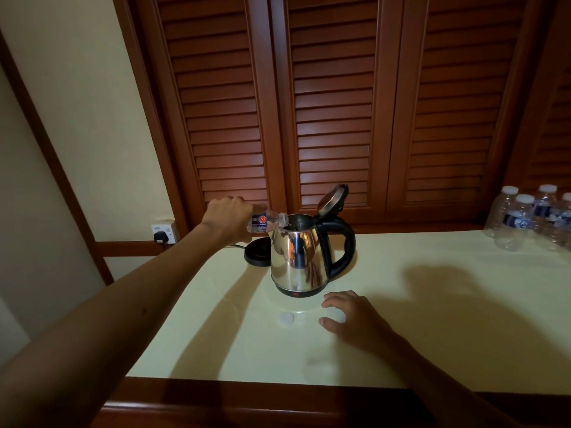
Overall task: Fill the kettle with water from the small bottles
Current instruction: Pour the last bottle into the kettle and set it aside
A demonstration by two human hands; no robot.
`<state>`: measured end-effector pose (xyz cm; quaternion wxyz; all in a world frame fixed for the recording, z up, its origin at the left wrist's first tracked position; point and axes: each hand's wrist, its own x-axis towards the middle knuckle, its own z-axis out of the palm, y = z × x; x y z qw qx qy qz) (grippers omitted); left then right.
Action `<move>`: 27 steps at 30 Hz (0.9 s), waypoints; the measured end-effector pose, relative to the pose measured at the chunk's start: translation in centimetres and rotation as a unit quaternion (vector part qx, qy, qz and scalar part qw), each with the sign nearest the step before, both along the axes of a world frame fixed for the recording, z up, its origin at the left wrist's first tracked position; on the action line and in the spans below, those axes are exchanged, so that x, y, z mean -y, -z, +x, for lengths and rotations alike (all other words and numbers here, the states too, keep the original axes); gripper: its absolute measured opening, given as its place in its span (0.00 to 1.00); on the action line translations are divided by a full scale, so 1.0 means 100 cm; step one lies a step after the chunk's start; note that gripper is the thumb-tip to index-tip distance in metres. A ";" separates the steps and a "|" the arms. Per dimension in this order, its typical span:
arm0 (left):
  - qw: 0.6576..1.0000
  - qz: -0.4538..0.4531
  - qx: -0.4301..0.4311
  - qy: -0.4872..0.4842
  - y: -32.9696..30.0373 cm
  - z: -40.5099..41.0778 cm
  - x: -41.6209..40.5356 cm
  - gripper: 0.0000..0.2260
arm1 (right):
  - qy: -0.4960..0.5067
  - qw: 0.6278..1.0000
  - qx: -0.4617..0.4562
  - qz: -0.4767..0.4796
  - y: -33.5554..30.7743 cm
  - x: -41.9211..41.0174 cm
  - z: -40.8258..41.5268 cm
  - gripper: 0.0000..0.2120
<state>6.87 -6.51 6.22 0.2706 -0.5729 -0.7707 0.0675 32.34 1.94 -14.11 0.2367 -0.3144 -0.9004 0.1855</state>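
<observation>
Steel kettle [298, 261] stood mid-table [432, 304], lid [332, 200] tipped back, off its black base [257, 253], which lay just behind-left. Left hand [230, 219] gripped a small bottle [267, 222] laid near level, neck at the kettle's mouth. Right hand [352, 315] rested spread on the table, holding nothing, beside a white cap [286, 318]. Best to raise the bottle's base gradually, neck kept over the opening. Label: red emblem, print unreadable. More bottles [525, 220] far right.

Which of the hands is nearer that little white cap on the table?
Right. The right hand rests just beside the white cap; the left hand is up beyond the kettle, tipping a bottle.
</observation>
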 end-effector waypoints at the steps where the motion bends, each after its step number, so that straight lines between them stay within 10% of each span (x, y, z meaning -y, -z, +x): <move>1: 1.000 -0.001 -0.001 0.001 0.000 0.001 0.000 0.34 | 0.001 1.000 0.001 -0.002 0.000 0.000 0.000 0.21; 27: 0.999 -0.020 -0.045 0.000 -0.007 0.006 -0.006 0.32 | -0.001 1.000 -0.016 -0.014 0.003 -0.001 0.002 0.21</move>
